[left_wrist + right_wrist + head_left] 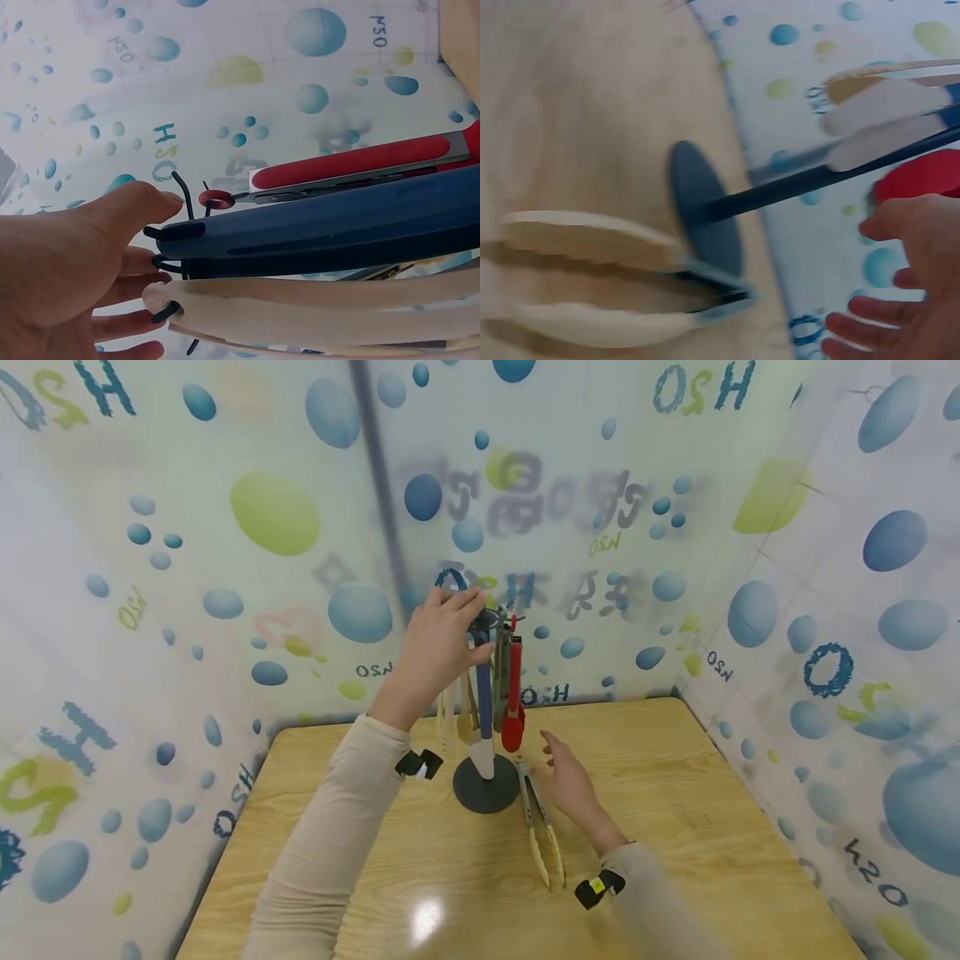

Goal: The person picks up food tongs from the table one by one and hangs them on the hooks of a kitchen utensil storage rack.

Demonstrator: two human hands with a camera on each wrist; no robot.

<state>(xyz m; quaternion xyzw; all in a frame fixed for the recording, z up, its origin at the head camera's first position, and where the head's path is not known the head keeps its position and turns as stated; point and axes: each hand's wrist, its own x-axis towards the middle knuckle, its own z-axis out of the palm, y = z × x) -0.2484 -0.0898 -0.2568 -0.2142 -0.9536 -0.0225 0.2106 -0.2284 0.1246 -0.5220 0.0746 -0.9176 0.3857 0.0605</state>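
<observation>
A dark stand with a round base [486, 797] and hooks at its top bears several hanging kitchen utensils. My left hand [444, 639] is at the top of this stand, thumb and fingers apart around the hooks. Close by its thumb hangs a utensil with a blue handle [322, 221] and a pale flat head [482, 758]. A cream handle [322, 304] hangs beside it. Red tongs [513, 727] hang on the right side. My right hand [573, 785] is held right of the stand, fingers loosely extended, nothing in it; its thumb overlaps the red tongs in the right wrist view.
Metal tongs with cream tips [547, 852] lie spread on the wooden table [660, 827], just right of the stand's base. Patterned curtain walls [300, 602] rise behind the table and along its sides.
</observation>
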